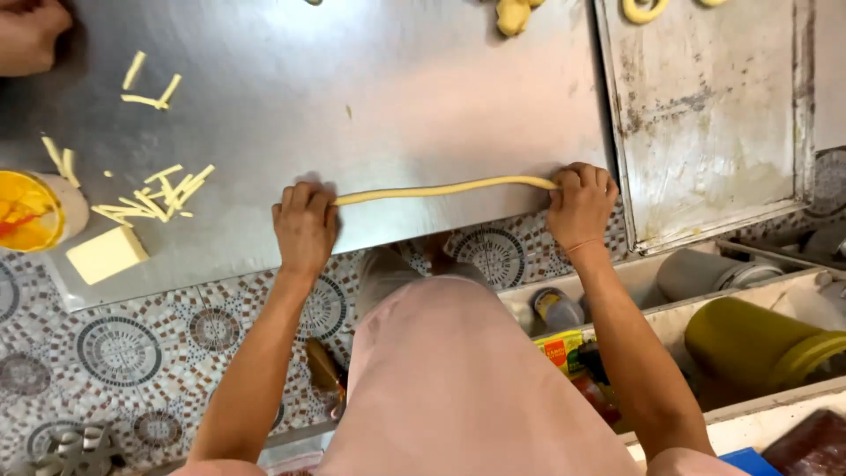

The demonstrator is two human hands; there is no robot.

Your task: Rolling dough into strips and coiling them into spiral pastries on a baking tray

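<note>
Steel sheeting covers the bench [423, 79], which sits on a floor of patterned round-motif tiles [123, 353]; the head camera looks straight down on it. Along the near edge of the bench lies a long, thin rope of pale yellow dough [445, 188], stretched almost straight and bowing slightly upward toward its right end. The left hand [305, 222] rests palm-down on the rope's left end, fingers curled loosely over it and pressing it to the steel rather than clenching. The right hand [580, 204] covers the right end near the bench's right edge, its fingers bent down over the dough in the same way; whether the fingertips pinch the rope underneath cannot be told.

Toward the left edge, short cut strips of dough [159, 198] lie scattered, with a few more strips [150, 88] further back. At the near left corner sits a pale yellow block [106, 254], and just beside it a round tub with yellow contents [31, 211]. Another person's hand [31, 35] shows at the far left corner. A worn metal tray [714, 115] adjoins the bench's right edge, with a dough ring [643, 11] at its far end. Shaped dough pieces [514, 16] lie at the far edge of the bench.
</note>
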